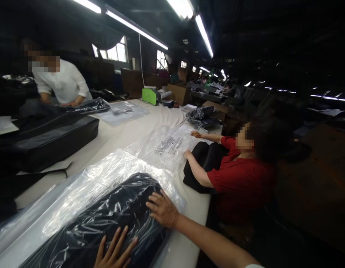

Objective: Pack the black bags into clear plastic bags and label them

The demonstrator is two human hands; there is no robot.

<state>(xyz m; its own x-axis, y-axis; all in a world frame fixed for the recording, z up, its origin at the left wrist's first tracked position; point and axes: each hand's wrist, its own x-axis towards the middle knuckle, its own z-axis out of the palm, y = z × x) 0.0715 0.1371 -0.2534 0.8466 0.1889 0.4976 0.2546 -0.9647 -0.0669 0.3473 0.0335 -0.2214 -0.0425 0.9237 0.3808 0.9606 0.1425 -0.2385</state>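
Note:
A dark folded garment in a clear plastic bag (pixel 105 208) lies on the near end of the long table. My left hand (pixel 115 251) rests on the bag at the bottom of the view, its fingers spread and pointing away from me. Further right, my right hand (pixel 163 209) lies on the bag near the garment's rounded far end, fingers stretched out. Neither hand grips anything. Under and beyond the garment spreads a shiny stack of clear plastic bags (pixel 105 169).
A person in red (pixel 242 182) sits at the right edge with a black garment (pixel 203 163). Across the table (pixel 111 139) stands a person in white (pixel 62 82). A black padded pile (pixel 55 137) lies left. A green machine (pixel 150 96) stands at the far end.

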